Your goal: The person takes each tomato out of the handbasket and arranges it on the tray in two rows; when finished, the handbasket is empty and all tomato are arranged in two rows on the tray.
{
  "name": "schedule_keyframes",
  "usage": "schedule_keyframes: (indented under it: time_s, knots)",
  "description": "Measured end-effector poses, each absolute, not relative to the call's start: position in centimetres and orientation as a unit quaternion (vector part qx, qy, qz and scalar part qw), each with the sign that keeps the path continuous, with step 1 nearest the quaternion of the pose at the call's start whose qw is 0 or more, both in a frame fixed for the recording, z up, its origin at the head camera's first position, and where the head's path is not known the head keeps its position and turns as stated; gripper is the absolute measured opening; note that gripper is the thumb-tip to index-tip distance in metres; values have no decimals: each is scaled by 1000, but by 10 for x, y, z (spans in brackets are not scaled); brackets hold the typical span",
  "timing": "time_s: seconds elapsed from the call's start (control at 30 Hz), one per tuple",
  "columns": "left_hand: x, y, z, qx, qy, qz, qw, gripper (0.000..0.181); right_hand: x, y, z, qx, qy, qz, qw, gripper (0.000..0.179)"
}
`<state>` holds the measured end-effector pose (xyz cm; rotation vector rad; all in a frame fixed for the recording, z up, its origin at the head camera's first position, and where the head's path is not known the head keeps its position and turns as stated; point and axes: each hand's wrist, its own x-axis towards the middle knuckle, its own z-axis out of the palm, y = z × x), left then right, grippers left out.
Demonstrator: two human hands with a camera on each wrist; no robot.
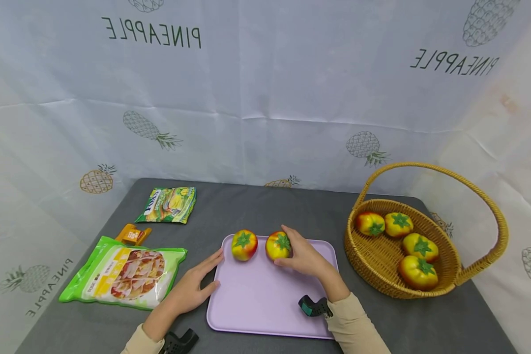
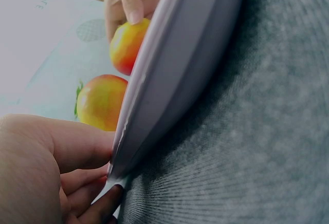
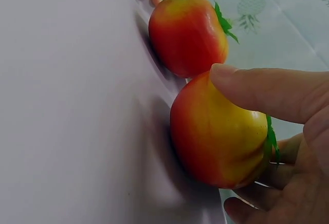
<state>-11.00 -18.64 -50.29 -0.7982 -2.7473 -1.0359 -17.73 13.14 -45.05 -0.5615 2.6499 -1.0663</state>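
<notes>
On the lilac tray [image 1: 265,300] sit two red-and-yellow fruits with green leafy tops, side by side near the far edge. My right hand [image 1: 304,253] grips the right fruit [image 1: 277,245], thumb on the near side and fingers round the far side; the right wrist view shows this fruit [image 3: 218,131] low against the tray surface. The left fruit [image 1: 244,245] stands free, just beside it. My left hand [image 1: 192,290] touches the tray's left rim with its fingers extended, and in the left wrist view the thumb [image 2: 85,147] lies right at that rim.
A wicker basket [image 1: 376,275] with a tall handle stands right of the tray, holding several more such fruits. To the left lie a large green-and-white food bag [image 1: 128,275], a small orange packet [image 1: 133,235] and a green snack bag [image 1: 170,205]. A pineapple-print cloth [image 1: 265,88] hangs behind the table.
</notes>
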Motion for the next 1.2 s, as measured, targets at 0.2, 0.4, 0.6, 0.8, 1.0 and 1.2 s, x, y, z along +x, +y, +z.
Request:
schedule_keyframes:
  time_s: [0.2,0.4,0.6,0.8,1.0,1.2]
  knots:
    - [-109,-185,-500,-261,-902,-339,53,56,-176,135,-448,-184,905,-369,103,93]
    - [-109,-186,-501,-257,-900,-348,50,56,-172,145,-437,-193,911,-360,52,89]
    - [-108,-186,-501,-261,-900,-344,58,55,-163,166,-421,-194,912,-361,-17,82]
    - [-109,-186,-502,-263,-905,-330,57,55,-160,196,-408,-189,909,-355,-105,75]
    - [-109,-186,-502,-262,-904,-333,52,55,-163,234,-400,-150,919,-338,-138,69]
    - [-109,-185,-501,-261,-904,-334,53,55,-165,265,-395,-101,931,-325,-128,66]
